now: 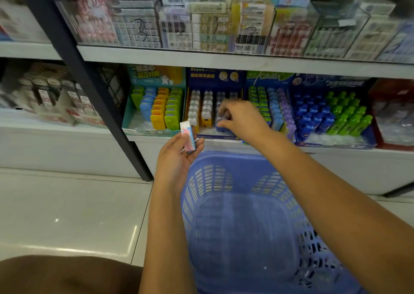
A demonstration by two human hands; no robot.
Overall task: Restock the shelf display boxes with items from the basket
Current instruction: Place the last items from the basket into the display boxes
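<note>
- The right grip (242,117) is curled round a small clear-topped item (220,122) with a blue base; it pinches this item inside the dark blue display box (215,75), in the third row from the left.
- The left grip (177,159) holds a small white, pink and blue packet (190,138) between thumb and fingers; the packet stands nearly upright, just in front of the shelf edge.
- In the dark blue display box the two left rows carry similar items with yellow bases.
- The teal box (154,79) stands just beside it on the left, with green, blue and orange pieces; on the right stands a box with green, blue and purple pieces (272,105).
- The purple-blue basket (224,157) is below the shelf; the right forearm passes over it.
</note>
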